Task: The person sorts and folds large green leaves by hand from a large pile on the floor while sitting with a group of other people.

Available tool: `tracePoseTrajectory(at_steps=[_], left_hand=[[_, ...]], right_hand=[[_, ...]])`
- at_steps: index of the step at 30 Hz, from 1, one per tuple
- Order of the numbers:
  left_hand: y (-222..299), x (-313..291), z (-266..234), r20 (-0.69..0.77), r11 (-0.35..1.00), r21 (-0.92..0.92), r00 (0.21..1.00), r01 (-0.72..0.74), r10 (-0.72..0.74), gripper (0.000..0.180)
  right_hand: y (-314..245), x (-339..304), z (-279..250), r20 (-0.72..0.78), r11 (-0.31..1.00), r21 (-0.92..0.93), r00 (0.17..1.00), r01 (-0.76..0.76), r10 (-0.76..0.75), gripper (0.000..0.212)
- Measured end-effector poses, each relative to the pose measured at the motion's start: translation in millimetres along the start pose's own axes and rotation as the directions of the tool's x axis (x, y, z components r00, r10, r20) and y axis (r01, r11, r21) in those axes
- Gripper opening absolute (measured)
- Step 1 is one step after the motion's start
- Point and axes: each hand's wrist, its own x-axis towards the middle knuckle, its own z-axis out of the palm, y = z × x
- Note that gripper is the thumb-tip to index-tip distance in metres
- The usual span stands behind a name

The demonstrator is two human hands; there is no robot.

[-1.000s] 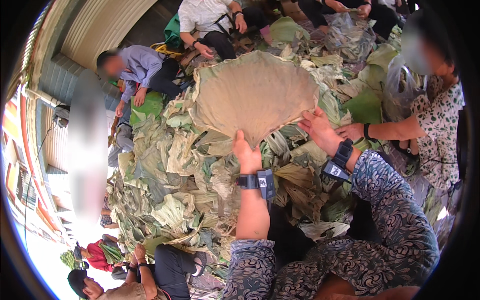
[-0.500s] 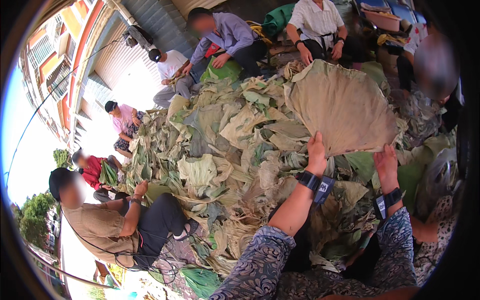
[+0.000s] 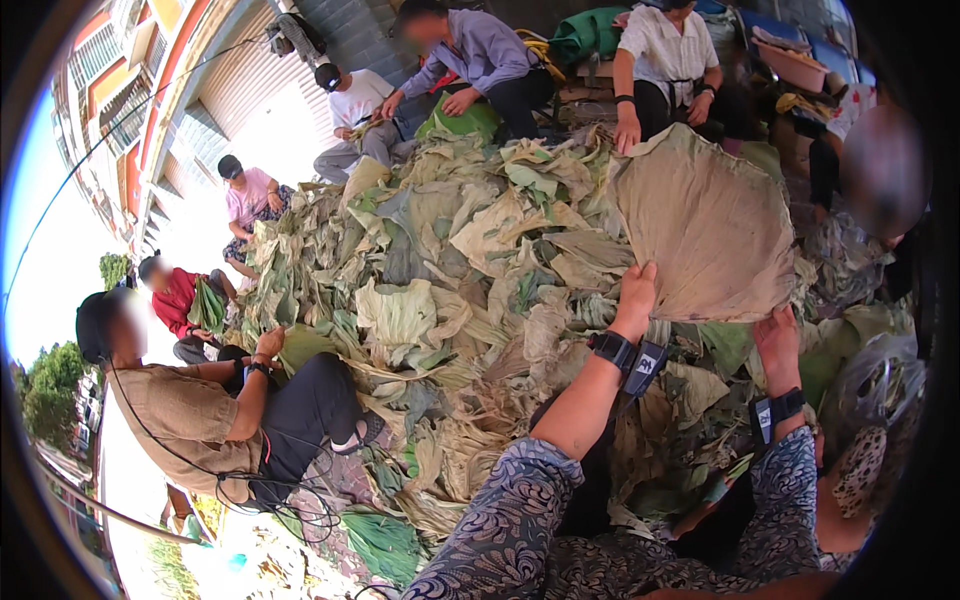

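A large, brownish dried lotus leaf [image 3: 705,225], folded into a fan shape, is held up in front of me. My left hand [image 3: 637,295] is closed on its lower left edge with the thumb on the near side. At the lower right corner, my right hand [image 3: 775,345] grips the rim, its fingertips partly hidden by the leaf. Both wrists wear dark bands with small tags. Beneath and beyond the leaf spreads a broad heap of dried leaves [image 3: 440,240], crumpled, tan to grey-green.
Several people sit around the heap, one in a brown shirt [image 3: 190,410] at left with cables beside them. Another person in a white shirt [image 3: 665,60] sits opposite. Greener leaves [image 3: 385,545] lie at the near left. A clear plastic bag [image 3: 880,375] stands at right.
The view has shifted a little, and the leaf appears slightly lower and further right. Both my hands keep hold of it. The white-shirted person's hand has come down toward the heap.
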Motion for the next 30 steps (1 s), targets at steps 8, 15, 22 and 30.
tracePoseTrajectory(at_steps=[8, 15, 22, 30], left_hand=[[1, -7, -6, 0.38, 0.479, 0.751, 0.891, -0.454, 0.248, 0.024], [10, -32, 23, 0.683, 0.596, 0.64, 0.714, -0.485, -0.154, 0.029], [6, -33, 7, 0.744, 0.684, 0.568, 0.641, -0.458, -0.188, 0.032], [10, -20, 13, 0.76, 0.603, 0.567, 0.638, -0.561, -0.121, 0.024]], right_hand=[[-33, -22, 42, 0.132, 0.527, -0.696, 0.808, 0.488, -0.574, 0.046], [-20, -13, 30, 0.407, 0.055, -0.877, 0.8, 0.476, -0.44, 0.07], [-33, -9, 13, 0.339, 0.283, -0.801, 0.789, 0.527, -0.512, 0.046], [-69, -5, -33, 0.184, 0.571, -0.721, 0.903, 0.392, -0.388, 0.022]])
